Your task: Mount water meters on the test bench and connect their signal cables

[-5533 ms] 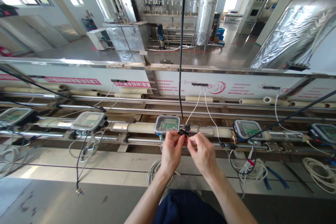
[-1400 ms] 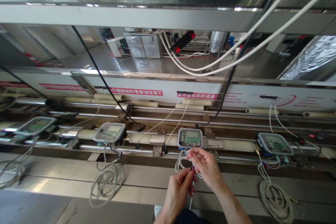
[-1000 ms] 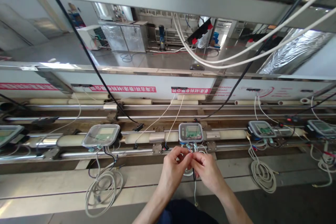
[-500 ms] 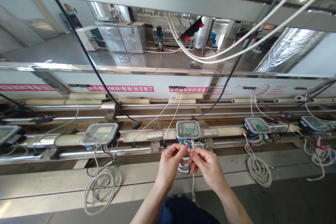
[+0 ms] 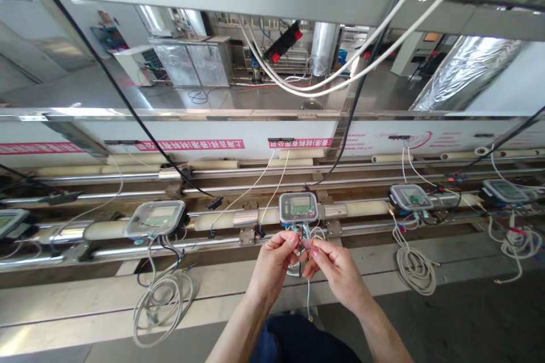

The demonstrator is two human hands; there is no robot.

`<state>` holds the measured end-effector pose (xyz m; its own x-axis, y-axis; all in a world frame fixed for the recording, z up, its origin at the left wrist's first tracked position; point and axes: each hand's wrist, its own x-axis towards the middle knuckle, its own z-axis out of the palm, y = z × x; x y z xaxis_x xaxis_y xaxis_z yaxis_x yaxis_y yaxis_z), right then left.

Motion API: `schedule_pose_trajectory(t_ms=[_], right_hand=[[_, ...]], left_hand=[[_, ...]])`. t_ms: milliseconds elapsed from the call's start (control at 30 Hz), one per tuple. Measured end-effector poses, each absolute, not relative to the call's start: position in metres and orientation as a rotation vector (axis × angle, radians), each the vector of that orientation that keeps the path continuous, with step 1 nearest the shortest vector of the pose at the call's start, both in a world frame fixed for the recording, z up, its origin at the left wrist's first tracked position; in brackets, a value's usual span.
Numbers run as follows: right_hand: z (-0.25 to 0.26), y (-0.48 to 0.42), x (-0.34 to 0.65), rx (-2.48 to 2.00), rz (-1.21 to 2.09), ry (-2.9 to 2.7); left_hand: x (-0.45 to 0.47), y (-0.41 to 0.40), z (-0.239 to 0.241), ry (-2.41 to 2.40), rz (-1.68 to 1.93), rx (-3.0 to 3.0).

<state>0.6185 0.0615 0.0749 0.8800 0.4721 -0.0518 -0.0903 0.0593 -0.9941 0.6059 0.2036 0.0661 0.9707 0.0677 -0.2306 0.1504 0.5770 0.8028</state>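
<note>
My left hand (image 5: 272, 264) and my right hand (image 5: 336, 269) meet just below a grey meter box with a green board under a clear lid (image 5: 298, 207), mounted on a cream pipe (image 5: 221, 220). Both hands pinch the thin coloured wires (image 5: 305, 233) that hang from the meter's underside. A thin lead (image 5: 308, 298) dangles down between my wrists. A white cable coil (image 5: 293, 267) lies partly hidden behind my left hand.
More meters sit along the pipe: one to the left (image 5: 155, 218), one to the right (image 5: 411, 197), one at far right (image 5: 504, 190). Cable coils (image 5: 159, 306) (image 5: 415, 269) lie on the steel bench. Black (image 5: 128, 110) and white (image 5: 361, 65) cables hang across overhead.
5.5 s ago my hands worked a black connector at another meter. Since then the view shifted to this meter, and over the last second the hands stay pinched on its wires, drifting slightly left.
</note>
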Motion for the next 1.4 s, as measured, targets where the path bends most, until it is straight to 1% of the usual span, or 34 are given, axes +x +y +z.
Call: schedule_pose_trajectory(t_ms=[200, 467, 667, 733, 867, 1033, 1267, 1400], right_hand=[[0.075, 0.059, 0.618, -1.526, 0.479, -0.355], [0.073, 0.056, 0.617, -1.700, 0.552, -0.437], [0.072, 0.058, 0.617, -1.604, 0.525, -0.344], [0.073, 0.058, 0.616, -1.543, 0.479, -0.283], [0.072, 0.058, 0.616, -1.418, 0.417, -0.223], [0.068, 0.059, 0.618, -1.398, 0.401, -0.186], [0.068, 0.055, 0.618, -1.442, 0.377, -0.226], [0.069, 0.054, 0.618, -1.436, 0.364, -0.192]], left_hand=[[0.604, 0.202, 0.071, 0.237, -0.060, 1.096], [0.605, 0.210, 0.079, 0.109, -0.145, 1.436], [0.607, 0.211, 0.079, 0.208, -0.069, 1.556], [0.607, 0.211, 0.076, 0.231, -0.041, 1.490], [0.606, 0.206, 0.070, 0.226, -0.053, 1.160], [0.605, 0.193, 0.070, 0.282, -0.072, 0.864], [0.609, 0.189, 0.074, 0.222, -0.230, 0.695], [0.610, 0.187, 0.071, 0.222, -0.211, 0.705]])
